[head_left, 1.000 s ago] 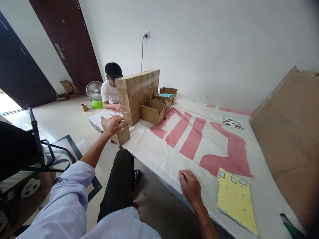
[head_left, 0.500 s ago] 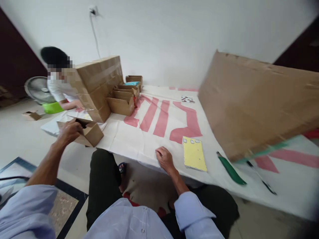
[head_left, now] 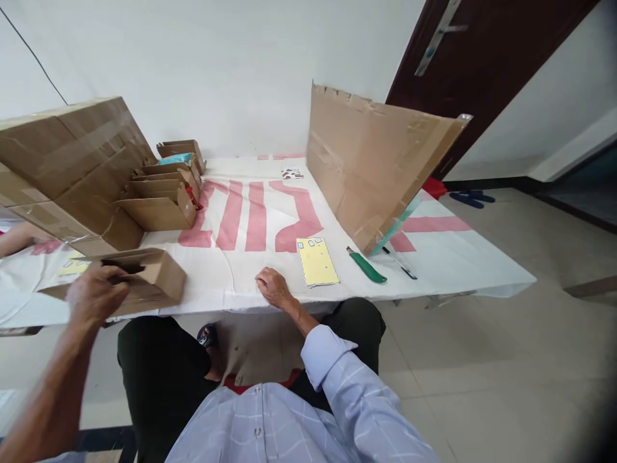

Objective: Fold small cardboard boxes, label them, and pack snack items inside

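Note:
My left hand [head_left: 98,294] grips the near-left wall of a small open cardboard box [head_left: 161,283] at the table's front edge. The fingers hook over its rim, and what lies inside is hidden. My right hand [head_left: 274,287] rests on the white tablecloth [head_left: 241,273] with its fingers curled in, and nothing shows in them. To its right lies a yellow card [head_left: 318,262] with a wavy edge and small outlined shapes along its top. Beyond the card are a green-handled knife [head_left: 367,266] and a black pen [head_left: 400,262].
Large taped cartons [head_left: 72,167] stand at the left, with several small open boxes [head_left: 159,209] beside them, one holding a blue packet [head_left: 176,159]. A tall cardboard panel [head_left: 371,161] stands on the right. A patterned card [head_left: 292,173] lies farther back. Another person's arm [head_left: 19,238] shows at far left.
The view has swung to the right. My left hand has brought the small box rightward along the table's front edge. My right hand stays curled on the cloth.

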Action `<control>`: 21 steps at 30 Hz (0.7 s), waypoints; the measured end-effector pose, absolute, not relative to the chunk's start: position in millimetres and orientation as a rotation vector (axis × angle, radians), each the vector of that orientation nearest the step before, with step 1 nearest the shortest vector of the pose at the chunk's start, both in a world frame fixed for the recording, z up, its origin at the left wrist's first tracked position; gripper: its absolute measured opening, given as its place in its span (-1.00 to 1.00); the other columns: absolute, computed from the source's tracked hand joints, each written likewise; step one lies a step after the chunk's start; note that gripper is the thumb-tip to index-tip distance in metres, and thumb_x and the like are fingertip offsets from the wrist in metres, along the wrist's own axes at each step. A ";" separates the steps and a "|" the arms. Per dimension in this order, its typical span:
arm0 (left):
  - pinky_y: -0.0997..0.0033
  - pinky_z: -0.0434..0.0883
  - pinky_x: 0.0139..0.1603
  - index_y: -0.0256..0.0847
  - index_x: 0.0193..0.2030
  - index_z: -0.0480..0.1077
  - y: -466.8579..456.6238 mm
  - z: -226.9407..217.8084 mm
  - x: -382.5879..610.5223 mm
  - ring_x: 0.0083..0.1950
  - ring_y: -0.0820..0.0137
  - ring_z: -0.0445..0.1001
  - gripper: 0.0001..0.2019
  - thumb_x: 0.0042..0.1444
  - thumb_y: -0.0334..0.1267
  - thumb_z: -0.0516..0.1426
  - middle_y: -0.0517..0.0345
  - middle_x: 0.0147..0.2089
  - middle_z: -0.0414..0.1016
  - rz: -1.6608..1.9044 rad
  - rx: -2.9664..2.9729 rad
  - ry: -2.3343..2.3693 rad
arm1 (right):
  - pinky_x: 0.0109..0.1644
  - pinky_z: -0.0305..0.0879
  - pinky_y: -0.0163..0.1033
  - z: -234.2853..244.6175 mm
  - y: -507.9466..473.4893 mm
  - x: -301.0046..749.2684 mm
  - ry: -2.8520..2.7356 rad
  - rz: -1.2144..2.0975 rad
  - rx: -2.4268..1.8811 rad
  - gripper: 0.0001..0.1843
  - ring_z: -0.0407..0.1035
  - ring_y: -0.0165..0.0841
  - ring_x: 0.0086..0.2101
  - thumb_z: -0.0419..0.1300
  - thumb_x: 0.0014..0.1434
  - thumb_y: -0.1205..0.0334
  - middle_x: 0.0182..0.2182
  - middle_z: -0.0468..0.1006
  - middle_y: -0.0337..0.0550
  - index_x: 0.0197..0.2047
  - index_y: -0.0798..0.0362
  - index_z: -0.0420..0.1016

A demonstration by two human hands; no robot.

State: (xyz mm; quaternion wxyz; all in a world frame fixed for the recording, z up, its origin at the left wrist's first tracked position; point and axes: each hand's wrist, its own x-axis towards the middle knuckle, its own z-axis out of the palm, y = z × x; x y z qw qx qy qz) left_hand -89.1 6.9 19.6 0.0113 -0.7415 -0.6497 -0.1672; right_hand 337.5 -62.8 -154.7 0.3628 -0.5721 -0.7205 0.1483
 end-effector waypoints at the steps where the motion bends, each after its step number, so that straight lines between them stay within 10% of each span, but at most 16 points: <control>1: -0.20 0.63 -0.10 -0.03 -0.21 0.65 -0.5 21.9 -60.0 -0.13 -0.18 0.66 -0.75 -0.04 -0.20 0.21 -0.06 -0.27 0.68 -0.502 -2.188 -2.129 | 0.03 0.33 -0.20 -154.9 -62.4 337.6 -1.856 0.379 -1.470 -0.76 0.44 -0.27 -0.14 0.19 0.34 0.48 -0.23 0.62 -0.13 -0.26 0.00 0.62; 8: 0.13 0.57 0.11 -0.11 0.10 0.68 -46.9 33.0 101.8 0.17 0.02 0.66 -0.54 0.15 -0.45 0.10 -0.01 0.15 0.72 -0.540 -2.538 -1.800 | 0.02 0.38 -0.22 -158.8 -62.6 340.4 -1.848 0.349 -1.441 -0.76 0.50 -0.27 -0.16 0.23 0.31 0.50 -0.25 0.64 -0.13 -0.27 -0.01 0.63; 21: -0.03 0.55 0.18 -0.16 0.08 0.64 -28.5 -7.0 4.1 0.03 0.03 0.62 -0.62 0.20 -0.08 0.20 -0.05 -0.03 0.72 -1.231 -2.544 -1.557 | -0.17 0.42 -0.23 -153.4 -100.4 360.1 -1.754 0.301 -1.325 -0.79 0.49 -0.29 -0.29 0.16 0.34 0.39 -0.28 0.62 -0.11 -0.18 -0.01 0.63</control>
